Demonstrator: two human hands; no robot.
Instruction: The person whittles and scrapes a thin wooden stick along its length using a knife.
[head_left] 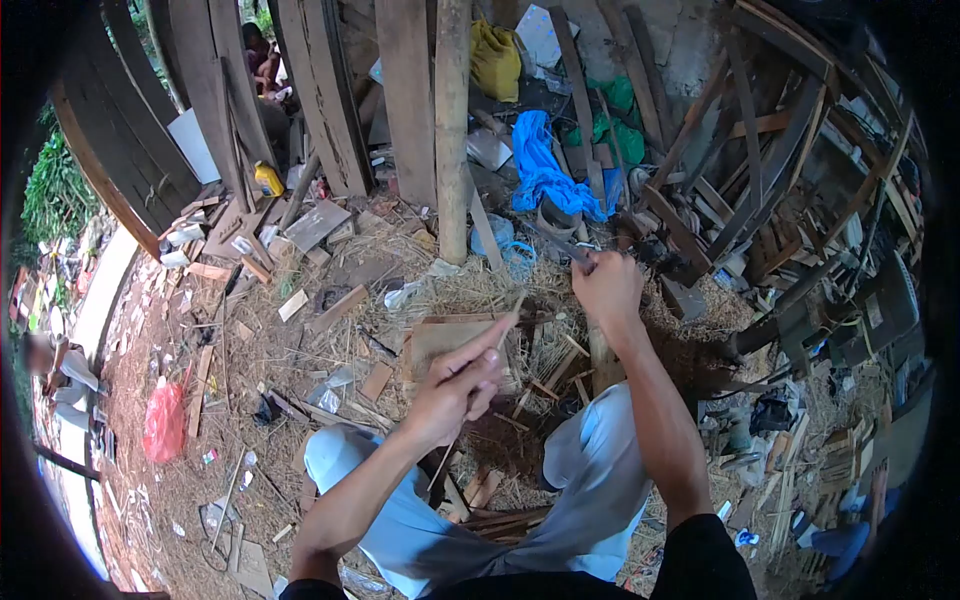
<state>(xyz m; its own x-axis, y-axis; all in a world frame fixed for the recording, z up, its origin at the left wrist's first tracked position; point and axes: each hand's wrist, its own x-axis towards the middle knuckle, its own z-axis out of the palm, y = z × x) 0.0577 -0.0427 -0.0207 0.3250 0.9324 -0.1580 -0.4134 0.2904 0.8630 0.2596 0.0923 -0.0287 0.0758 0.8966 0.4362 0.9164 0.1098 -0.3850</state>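
My left hand (455,398) is closed around a thin wooden stick (443,465), its index finger stretched along it. The stick slants from near my lap up toward the middle. My right hand (610,288), farther forward and to the right, grips a knife whose dark blade (558,243) points up and left. The stick and the blade are apart. A square wooden board (432,342) lies on the ground beyond my left hand. Below my right hand stands a short wooden post (605,365). Wood strips lie between my knees.
A bamboo pole (452,130) rises ahead. A blue plastic bag (540,165) lies behind the blade, and a red bag (164,422) is at left. Leaning planks (745,130) and scrap wood crowd the right. People (262,65) are visible beyond the planks and at far left.
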